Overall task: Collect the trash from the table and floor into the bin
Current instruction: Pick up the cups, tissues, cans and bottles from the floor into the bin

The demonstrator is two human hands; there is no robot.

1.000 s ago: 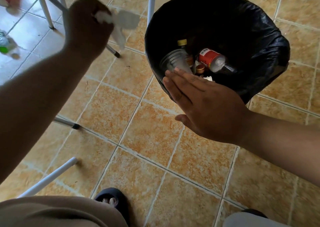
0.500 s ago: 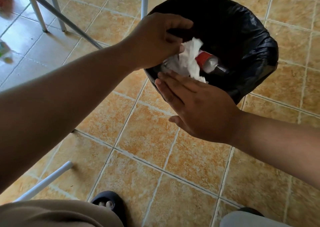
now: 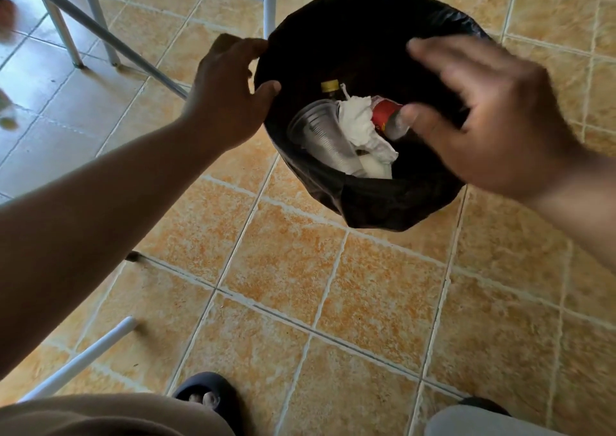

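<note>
A: Count first.
B: One bin (image 3: 373, 202) with a black liner. Two hands. Inside it are one clear plastic cup (image 3: 320, 132), one crumpled white tissue (image 3: 363, 125), one bottle (image 3: 386, 114) with a red label and one yellow cap (image 3: 329, 86).

A: Hands?
B: The left hand (image 3: 230, 92) is at the bin's left rim. Its fingers (image 3: 240, 41) curl over the liner edge with the thumb on the inner side, gripping the rim. The right hand (image 3: 493, 115) is over the right half of the opening, motion-blurred, fingers spread and released, holding nothing.

A: Edges, room?
B: The bin stands on the tiled floor (image 3: 283, 269). White table legs (image 3: 270, 2) stand just beyond its far-left rim; I cannot tell whether the upright one touches it. Another white leg (image 3: 83, 362) slants in low left. Tile runs from the bin's near wall to a dark sandal (image 3: 206, 395), well apart.

A: How does the load sit?
B: The cup lies on its side, mouth toward the far-left wall, touching the tissue. The tissue is on top, between cup and bottle. The bottle's clear end is partly behind the right thumb. The cap is farther back, in shadow.
</note>
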